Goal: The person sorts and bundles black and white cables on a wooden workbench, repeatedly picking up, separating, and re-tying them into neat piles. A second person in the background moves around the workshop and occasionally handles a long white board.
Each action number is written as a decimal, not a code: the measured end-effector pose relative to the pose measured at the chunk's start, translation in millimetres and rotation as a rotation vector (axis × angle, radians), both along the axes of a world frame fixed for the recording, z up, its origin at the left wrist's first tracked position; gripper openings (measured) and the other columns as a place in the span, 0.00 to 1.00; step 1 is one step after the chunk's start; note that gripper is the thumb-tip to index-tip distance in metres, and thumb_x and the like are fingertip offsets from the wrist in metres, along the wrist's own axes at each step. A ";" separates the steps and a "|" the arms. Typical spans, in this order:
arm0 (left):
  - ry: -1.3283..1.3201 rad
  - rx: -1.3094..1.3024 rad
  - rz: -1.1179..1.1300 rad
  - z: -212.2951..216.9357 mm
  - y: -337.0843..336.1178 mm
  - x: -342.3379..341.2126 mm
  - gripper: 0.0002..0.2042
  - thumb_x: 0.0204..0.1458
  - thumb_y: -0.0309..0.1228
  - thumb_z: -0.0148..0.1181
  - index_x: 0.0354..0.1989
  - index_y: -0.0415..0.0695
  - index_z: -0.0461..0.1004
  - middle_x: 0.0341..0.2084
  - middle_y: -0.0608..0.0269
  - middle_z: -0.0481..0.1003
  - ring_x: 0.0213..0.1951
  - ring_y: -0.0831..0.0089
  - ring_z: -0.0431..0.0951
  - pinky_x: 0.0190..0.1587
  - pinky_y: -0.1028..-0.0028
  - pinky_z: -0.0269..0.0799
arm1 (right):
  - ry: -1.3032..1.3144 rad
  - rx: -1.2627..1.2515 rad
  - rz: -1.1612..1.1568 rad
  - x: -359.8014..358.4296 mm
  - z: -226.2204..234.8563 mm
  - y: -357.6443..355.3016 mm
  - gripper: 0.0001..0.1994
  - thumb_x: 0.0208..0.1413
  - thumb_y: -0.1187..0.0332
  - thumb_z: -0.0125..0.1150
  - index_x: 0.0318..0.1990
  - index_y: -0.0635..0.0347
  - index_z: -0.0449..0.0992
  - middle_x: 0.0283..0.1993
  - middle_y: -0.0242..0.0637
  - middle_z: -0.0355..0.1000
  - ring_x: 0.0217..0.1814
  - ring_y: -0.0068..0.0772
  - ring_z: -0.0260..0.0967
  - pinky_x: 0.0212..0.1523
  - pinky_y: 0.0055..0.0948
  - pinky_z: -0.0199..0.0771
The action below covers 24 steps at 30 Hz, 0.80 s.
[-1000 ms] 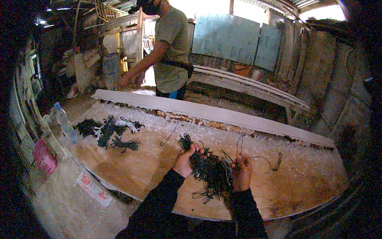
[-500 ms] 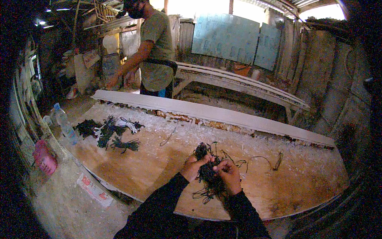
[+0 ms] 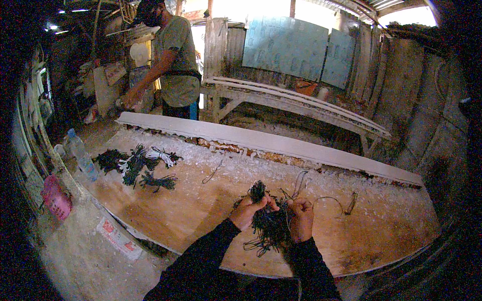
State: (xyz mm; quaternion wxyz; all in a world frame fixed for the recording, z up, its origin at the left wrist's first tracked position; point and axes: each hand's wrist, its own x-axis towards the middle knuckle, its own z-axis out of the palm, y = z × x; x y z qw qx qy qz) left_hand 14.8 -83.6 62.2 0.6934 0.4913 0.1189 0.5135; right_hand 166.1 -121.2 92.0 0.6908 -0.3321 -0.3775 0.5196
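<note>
A tangled bundle of dark cords (image 3: 268,226) is gripped by my left hand (image 3: 247,210), its loops hanging down toward the plywood tabletop (image 3: 201,220). Just to its right, my right hand (image 3: 302,219) is closed in a pinch on a thin strand of cord drawn out from the bundle. A looped end of cord (image 3: 299,183) sticks up above the right fingers. Farther right lies a loose strand with a small dark tuft of cord (image 3: 351,203). Several dark cord bundles (image 3: 131,165) and a white cord bundle (image 3: 161,156) rest at the far left of the table.
A long white beam (image 3: 261,143) runs along the table's far edge, with white crumbs before it. At left stand a plastic bottle (image 3: 80,155) and a pink bag (image 3: 56,198). Beyond the beam, a person (image 3: 178,65) stands near a long bench (image 3: 296,103).
My right hand has moved right, away from the bundle, drawing a strand with it. My left hand stays nearly in place. The other person has shifted left.
</note>
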 end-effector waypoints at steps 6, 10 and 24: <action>-0.027 -0.148 0.046 -1.4 1.1 0.2 0.11 0.54 0.40 0.49 0.29 0.44 0.64 0.22 0.67 0.65 0.27 0.74 0.69 0.41 0.69 0.69 | -0.054 0.082 -0.196 10.0 -20.3 17.8 0.07 0.48 0.77 0.56 0.26 0.57 0.64 0.22 0.27 0.62 0.25 0.20 0.59 0.29 0.20 0.61; -0.109 -0.214 0.082 -10.5 9.4 0.8 0.11 0.53 0.40 0.50 0.30 0.45 0.63 0.20 0.69 0.62 0.23 0.77 0.65 0.38 0.70 0.70 | -0.189 0.104 -0.257 11.4 -23.4 16.8 0.07 0.47 0.76 0.59 0.26 0.57 0.66 0.24 0.28 0.65 0.27 0.19 0.61 0.30 0.20 0.61; 0.199 0.003 0.217 -16.0 2.1 9.3 0.13 0.44 0.37 0.63 0.33 0.45 0.69 0.23 0.71 0.70 0.26 0.81 0.67 0.30 0.80 0.63 | -0.707 0.171 -0.131 -11.3 -19.8 -9.3 0.03 0.43 0.79 0.58 0.27 0.63 0.72 0.28 0.32 0.71 0.33 0.24 0.67 0.38 0.22 0.64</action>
